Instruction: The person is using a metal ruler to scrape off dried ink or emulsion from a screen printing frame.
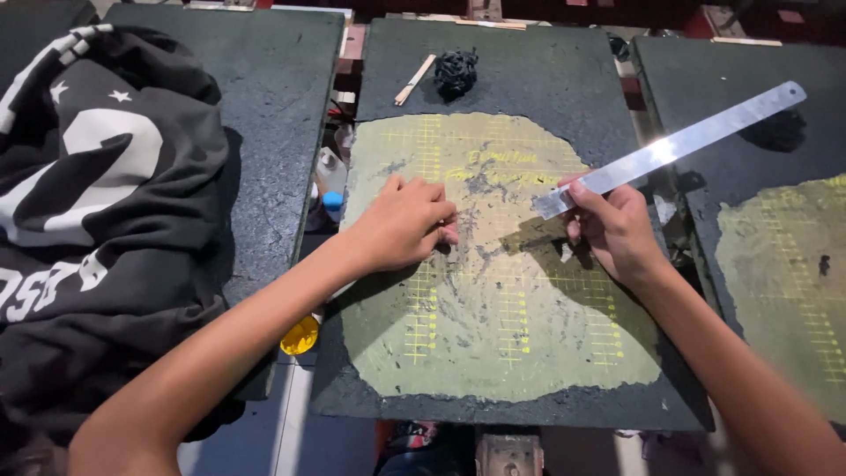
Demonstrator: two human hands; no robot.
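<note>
You held the metal ruler (679,141) in your right hand (617,231), the fingers (583,196) pinched around its near end while the long blade angled up and away to the right, clear of the board. Your left hand (404,222) lay flat on the yellow-green printing board (493,353), fingers (445,220) loosely curled and pressing on the surface, gripping nothing.

The risk, as I judged it, lay in that grip: you held the ruler only at its tip, so the free length could swing or dip and scratch the gridded coating. The scraped, dark patch (480,189) sat between your two hands, just beyond your left fingertips and just left of the ruler's near end. A slip there could have driven the metal edge into your left fingers. The black sweatshirt (97,203) lay well to the left of your left hand, and a dark wad (456,70) with a wooden stick (414,79) sat beyond both hands.
</note>
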